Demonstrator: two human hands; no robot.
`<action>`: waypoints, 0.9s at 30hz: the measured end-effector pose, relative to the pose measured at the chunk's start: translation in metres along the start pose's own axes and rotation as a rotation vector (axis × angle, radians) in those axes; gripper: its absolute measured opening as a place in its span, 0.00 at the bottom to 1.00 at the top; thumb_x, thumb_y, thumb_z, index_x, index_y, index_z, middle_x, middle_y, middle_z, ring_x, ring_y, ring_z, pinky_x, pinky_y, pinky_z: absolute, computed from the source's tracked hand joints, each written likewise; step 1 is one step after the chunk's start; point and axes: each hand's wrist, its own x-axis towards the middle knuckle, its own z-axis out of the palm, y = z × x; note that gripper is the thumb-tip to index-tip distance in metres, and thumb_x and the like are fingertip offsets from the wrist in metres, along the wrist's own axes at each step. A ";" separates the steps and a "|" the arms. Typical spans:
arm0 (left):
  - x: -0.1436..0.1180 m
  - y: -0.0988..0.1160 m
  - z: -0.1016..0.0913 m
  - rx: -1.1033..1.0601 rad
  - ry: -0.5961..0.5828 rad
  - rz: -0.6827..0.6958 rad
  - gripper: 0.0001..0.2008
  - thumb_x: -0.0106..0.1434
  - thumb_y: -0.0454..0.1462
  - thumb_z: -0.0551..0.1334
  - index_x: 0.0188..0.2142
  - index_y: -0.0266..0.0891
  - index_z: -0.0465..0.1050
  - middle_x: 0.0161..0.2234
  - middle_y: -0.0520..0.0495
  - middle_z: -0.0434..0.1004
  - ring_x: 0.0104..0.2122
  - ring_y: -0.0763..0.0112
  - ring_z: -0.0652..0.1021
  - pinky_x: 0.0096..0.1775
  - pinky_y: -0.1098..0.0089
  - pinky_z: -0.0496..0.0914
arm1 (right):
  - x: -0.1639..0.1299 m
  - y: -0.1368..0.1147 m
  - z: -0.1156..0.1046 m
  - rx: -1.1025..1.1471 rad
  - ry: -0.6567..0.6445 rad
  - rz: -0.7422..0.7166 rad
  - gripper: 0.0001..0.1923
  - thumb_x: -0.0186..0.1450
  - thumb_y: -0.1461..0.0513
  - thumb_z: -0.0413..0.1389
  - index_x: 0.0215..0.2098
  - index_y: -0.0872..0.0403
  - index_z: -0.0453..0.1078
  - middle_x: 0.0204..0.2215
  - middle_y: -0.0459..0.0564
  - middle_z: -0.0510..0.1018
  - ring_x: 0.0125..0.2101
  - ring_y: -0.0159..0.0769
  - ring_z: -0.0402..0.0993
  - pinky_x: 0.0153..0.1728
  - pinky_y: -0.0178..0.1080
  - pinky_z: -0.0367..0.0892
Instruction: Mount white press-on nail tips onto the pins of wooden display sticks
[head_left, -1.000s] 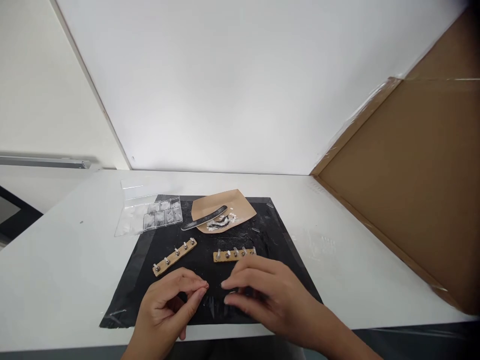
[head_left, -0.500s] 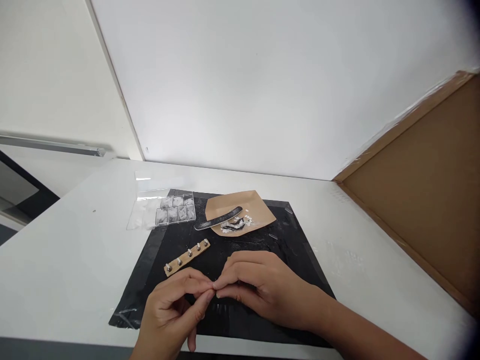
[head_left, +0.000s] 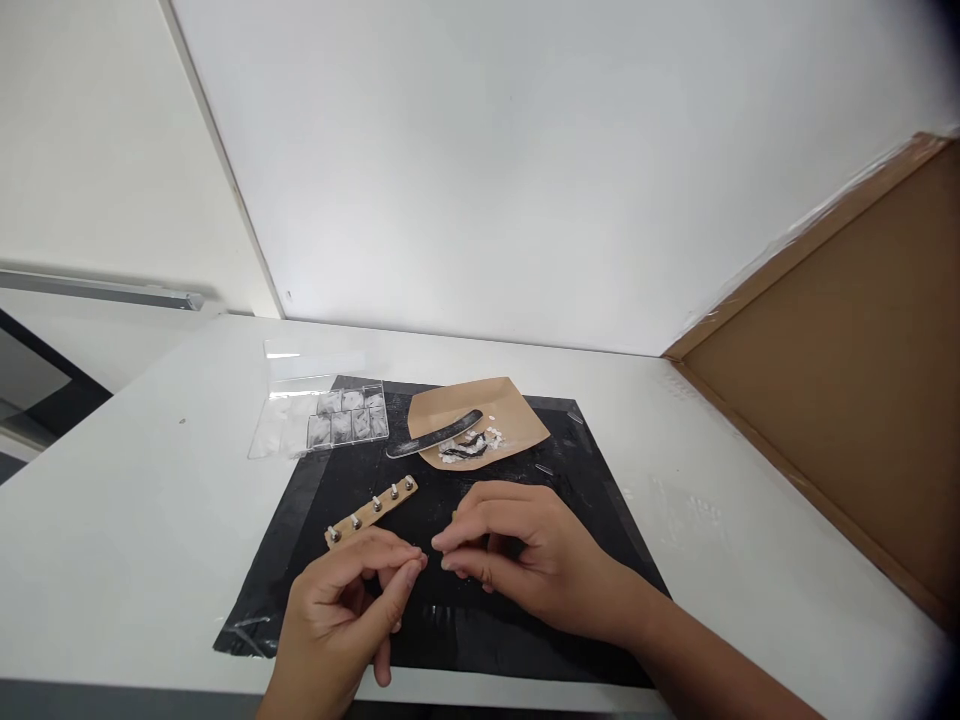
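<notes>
Over the black mat (head_left: 480, 645), your left hand (head_left: 337, 595) is pinched, can't tell on what; your right hand (head_left: 536, 555) has fingertips slightly apart. Peg strip (head_left: 367, 518): mat's left half. Looks like fine fingertip work; next probably wants a light touch.

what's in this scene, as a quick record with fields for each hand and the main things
left hand: pinched, anything held too small to tell
right hand: slightly open, just beside the left, not touching
strip: five pegs, beyond left hand
tray: brown, holds white bits
file: black, curved, across tray's left edge
box: clear, open, left of tray
mat: black, under tray and strip
</notes>
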 end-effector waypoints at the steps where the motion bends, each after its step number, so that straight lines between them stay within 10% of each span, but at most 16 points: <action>1: 0.000 -0.001 -0.001 -0.004 -0.004 0.005 0.09 0.63 0.43 0.74 0.38 0.39 0.87 0.38 0.45 0.82 0.16 0.81 0.73 0.10 0.80 0.71 | 0.000 0.000 0.003 0.021 0.012 0.017 0.07 0.70 0.62 0.67 0.46 0.53 0.84 0.34 0.48 0.81 0.30 0.27 0.78 0.29 0.27 0.72; 8: 0.004 -0.006 -0.011 0.059 -0.162 0.090 0.07 0.68 0.41 0.71 0.41 0.40 0.86 0.37 0.46 0.81 0.14 0.82 0.74 0.12 0.80 0.72 | 0.000 0.002 0.015 0.091 0.043 0.069 0.09 0.68 0.64 0.68 0.47 0.53 0.83 0.37 0.49 0.83 0.32 0.28 0.80 0.27 0.25 0.72; 27: -0.001 -0.001 -0.006 0.105 -0.066 0.086 0.08 0.66 0.42 0.72 0.38 0.41 0.87 0.38 0.45 0.83 0.14 0.79 0.75 0.11 0.79 0.71 | -0.001 0.002 0.016 0.251 0.008 0.212 0.17 0.67 0.61 0.69 0.53 0.52 0.77 0.37 0.49 0.86 0.32 0.30 0.81 0.26 0.27 0.70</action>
